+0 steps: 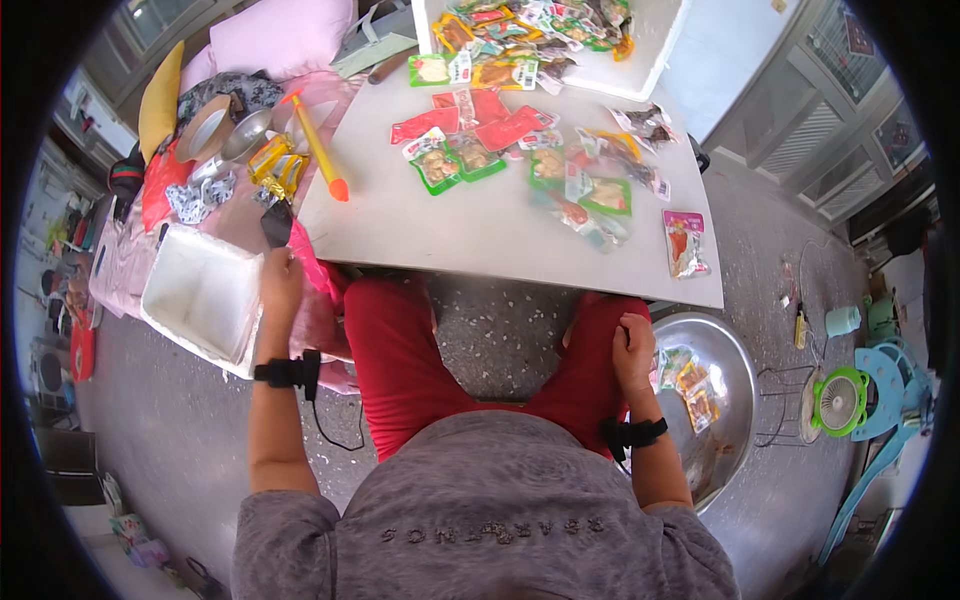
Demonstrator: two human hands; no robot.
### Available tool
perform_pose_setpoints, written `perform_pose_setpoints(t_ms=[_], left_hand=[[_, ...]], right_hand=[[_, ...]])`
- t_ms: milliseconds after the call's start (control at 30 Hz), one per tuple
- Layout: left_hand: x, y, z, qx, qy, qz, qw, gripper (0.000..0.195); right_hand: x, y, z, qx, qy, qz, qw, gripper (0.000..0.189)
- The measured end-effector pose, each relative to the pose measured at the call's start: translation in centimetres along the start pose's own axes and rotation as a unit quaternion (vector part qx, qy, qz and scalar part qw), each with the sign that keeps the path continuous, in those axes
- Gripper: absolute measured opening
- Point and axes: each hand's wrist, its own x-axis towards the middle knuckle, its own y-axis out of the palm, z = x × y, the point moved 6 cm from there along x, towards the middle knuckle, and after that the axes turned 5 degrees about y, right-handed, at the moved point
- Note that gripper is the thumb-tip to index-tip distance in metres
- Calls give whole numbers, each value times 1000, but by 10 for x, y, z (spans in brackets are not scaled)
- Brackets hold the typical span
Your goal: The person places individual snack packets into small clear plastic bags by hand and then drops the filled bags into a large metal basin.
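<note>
My left hand point(281, 277) is closed around the lower end of a flat black object point(277, 223), beside bright pink fabric point(309, 256) at the table's left corner. What the black object is, I cannot tell. On my right thigh lies my right hand point(634, 346), fingers curled; its palm is hidden. Before me, the pale table point(450, 236) bears red packets point(510, 129), green-edged food packets point(435, 169) and several other sealed packs. One pink-topped packet point(684, 244) lies apart near the right edge. A white foam box point(652, 71) full of packets stands at the far side.
An empty white foam box point(202, 289) sits left of my left hand. An orange-yellow plastic toy point(319, 146), bowls point(249, 135) and gold wrappers point(279, 165) lie on pink cloth. A steel basin point(739, 367) with packets stands at my right, near a green fan point(838, 401).
</note>
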Motion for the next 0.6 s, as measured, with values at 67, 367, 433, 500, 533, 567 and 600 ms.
perform_pose_setpoints(t_ms=[67,367,433,500,533,567,600], left_hand=[[0,-25,33,182,-3,-85,980,22],[-33,-15,164,140,-183,171,958,29],[-33,-14,161,116,-178,199,957,27],[-28,-24,155,122,-144,136,973,23],[-27,-27,152,122,-144,136,973,23],[-25,-35,150,125,-160,113,973,22],[-22,-44,144,129,-175,89,972,22]], right_hand=[[1,5,0,-28,-31,-2,999,12],[-1,8,-1,-50,-40,-5,998,13],[-1,8,-1,-54,-43,-9,998,13],[-1,7,0,-54,-43,-7,998,13],[-1,7,1,-52,-42,-5,998,13],[0,7,2,-52,-42,-4,998,13],[0,6,3,-46,-42,-5,998,13]])
